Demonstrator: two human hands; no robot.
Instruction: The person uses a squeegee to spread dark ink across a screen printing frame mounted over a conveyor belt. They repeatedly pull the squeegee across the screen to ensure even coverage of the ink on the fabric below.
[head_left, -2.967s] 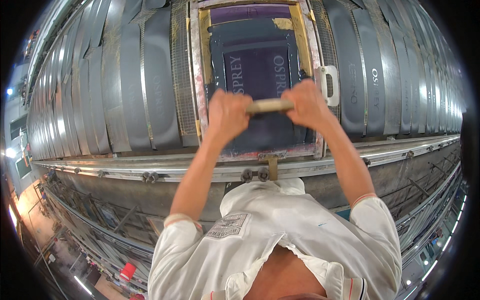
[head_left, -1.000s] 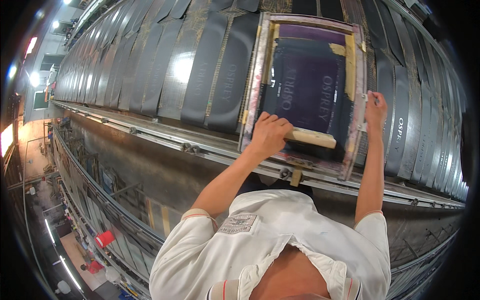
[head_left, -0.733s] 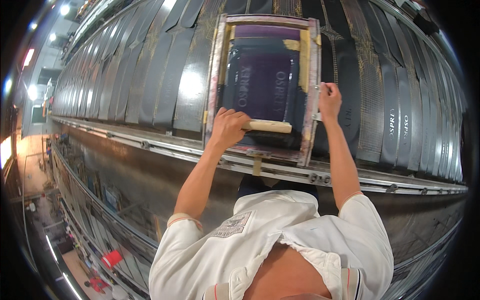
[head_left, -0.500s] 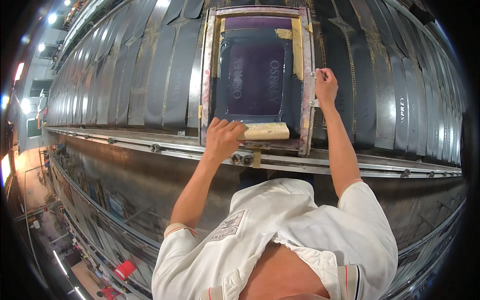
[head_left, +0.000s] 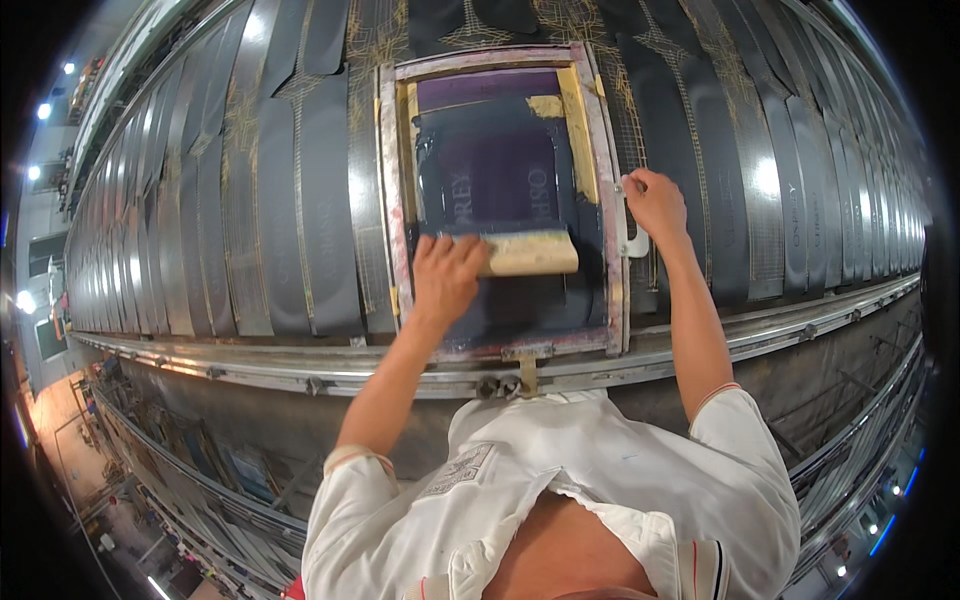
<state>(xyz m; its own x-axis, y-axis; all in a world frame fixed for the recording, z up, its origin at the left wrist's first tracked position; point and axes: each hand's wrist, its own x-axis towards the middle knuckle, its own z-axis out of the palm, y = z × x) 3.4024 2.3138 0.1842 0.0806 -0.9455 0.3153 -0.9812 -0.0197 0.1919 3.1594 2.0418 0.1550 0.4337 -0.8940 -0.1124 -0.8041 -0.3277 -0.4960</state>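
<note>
A long, metal-topped work table [head_left: 765, 220] curves across the view, with a warmly lit floor [head_left: 50, 425] beyond its left end. Lengthwise rows of dark grey, strap-like panels [head_left: 325, 200] lie side by side on the table, some bearing pale lettering. A shiny metal rail [head_left: 265, 375] runs along the near edge.

On the table, directly before the person in the white short-sleeved shirt [head_left: 610, 460], rests a rectangular, pink-stained pale frame [head_left: 490, 62]. Inside it, glossy blue-black ink [head_left: 520, 315] surrounds a purple mesh panel [head_left: 500, 160] with faint lettering; yellowish-tan strips [head_left: 580, 135] line parts of the inner sides.

The left hand [head_left: 445, 275] is clenched, knuckles up, over the left end of a pale, smooth wooden squeegee [head_left: 530, 254]. That tool lies crosswise inside the frame, over the lower part of the purple panel, its right end free and short of the right side.

The right hand [head_left: 657, 205] is curled around the upper part of a white, bracket-shaped handle [head_left: 638, 243] on the frame's right side; the lower part shows below the fingers. Two small, dark round knobs [head_left: 498, 387] sit at the rail, just below the frame.
</note>
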